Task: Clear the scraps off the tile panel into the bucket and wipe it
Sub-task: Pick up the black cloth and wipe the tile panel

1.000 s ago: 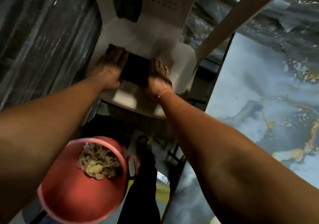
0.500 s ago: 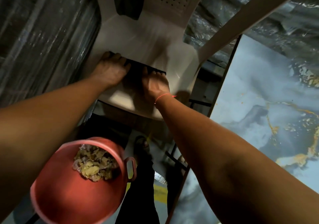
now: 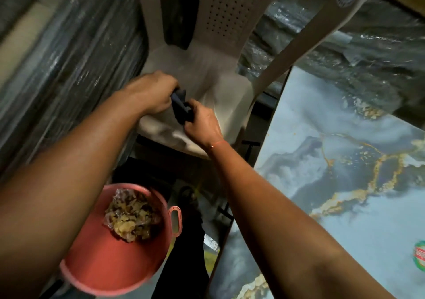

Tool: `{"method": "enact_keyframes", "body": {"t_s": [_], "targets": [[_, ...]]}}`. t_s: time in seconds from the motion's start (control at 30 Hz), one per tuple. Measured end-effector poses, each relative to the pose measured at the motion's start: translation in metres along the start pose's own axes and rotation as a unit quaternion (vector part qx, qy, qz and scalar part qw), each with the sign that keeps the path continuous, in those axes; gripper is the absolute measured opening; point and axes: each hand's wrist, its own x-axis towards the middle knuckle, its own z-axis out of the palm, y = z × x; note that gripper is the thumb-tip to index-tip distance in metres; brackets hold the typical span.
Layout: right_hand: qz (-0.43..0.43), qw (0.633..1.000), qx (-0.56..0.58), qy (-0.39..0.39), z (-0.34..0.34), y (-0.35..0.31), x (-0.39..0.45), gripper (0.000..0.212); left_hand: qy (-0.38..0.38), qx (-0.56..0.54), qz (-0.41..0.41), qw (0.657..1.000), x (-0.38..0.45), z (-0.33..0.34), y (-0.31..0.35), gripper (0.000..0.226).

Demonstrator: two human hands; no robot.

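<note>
A dark folded cloth (image 3: pixel 180 108) is lifted just above the seat of a beige plastic chair (image 3: pixel 220 91), gripped between both hands. My left hand (image 3: pixel 151 94) holds its upper left part and my right hand (image 3: pixel 202 123) pinches its lower right edge. The marbled blue-grey tile panel (image 3: pixel 345 183) with gold veins lies at the right. A pink bucket (image 3: pixel 103 268) at the lower left holds a heap of brownish scraps (image 3: pixel 131 216).
Plastic-wrapped dark sheets (image 3: pixel 57 68) stand along the left and behind the chair at the upper right. A round green and red sticker (image 3: pixel 419 256) sits on the panel's right edge. A dark metal frame shows under the panel's left edge.
The cloth lay flat on the chair seat under both flat hands; now the fingers have curled round it and it is bunched and raised between them.
</note>
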Motion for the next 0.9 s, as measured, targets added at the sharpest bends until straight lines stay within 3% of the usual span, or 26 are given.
{"method": "enact_keyframes", "body": {"t_s": [0.17,0.23,0.33,0.4,0.47,0.57,0.7,0.8,0.9], "targets": [[-0.039,0.995,0.033,0.087,-0.038,-0.005,-0.077,0.039,0.023,-0.027,0.021,0.999,-0.054,-0.024,0.034,0.073],[-0.053,0.993,0.023,0.104,-0.053,0.000,-0.105,0.038,0.027,-0.060,0.033,0.997,-0.073,-0.028,0.057,0.072],[-0.061,0.991,-0.016,0.120,-0.081,0.018,-0.143,0.053,0.026,-0.104,0.075,0.991,-0.099,-0.032,0.101,0.058],[-0.040,0.989,-0.043,0.137,-0.102,0.038,-0.169,0.061,0.014,-0.107,0.144,0.984,-0.112,-0.026,0.134,0.071],[-0.011,0.985,-0.078,0.151,-0.123,0.060,-0.194,0.050,0.011,-0.073,0.177,0.982,-0.127,-0.016,0.170,0.076],[0.012,0.980,-0.128,0.152,-0.157,0.096,-0.235,0.025,0.037,0.013,0.189,0.981,-0.147,0.000,0.228,0.063],[0.055,0.967,-0.182,0.169,-0.196,0.147,-0.295,0.027,0.053,0.137,0.225,0.963,-0.176,0.022,0.314,0.074],[0.059,0.954,-0.224,0.188,-0.216,0.188,-0.342,0.048,0.036,0.195,0.220,0.955,-0.190,0.048,0.362,0.070],[0.066,0.951,-0.232,0.193,-0.236,0.227,-0.393,0.049,0.015,0.227,0.218,0.949,-0.205,0.081,0.414,0.061]]}}
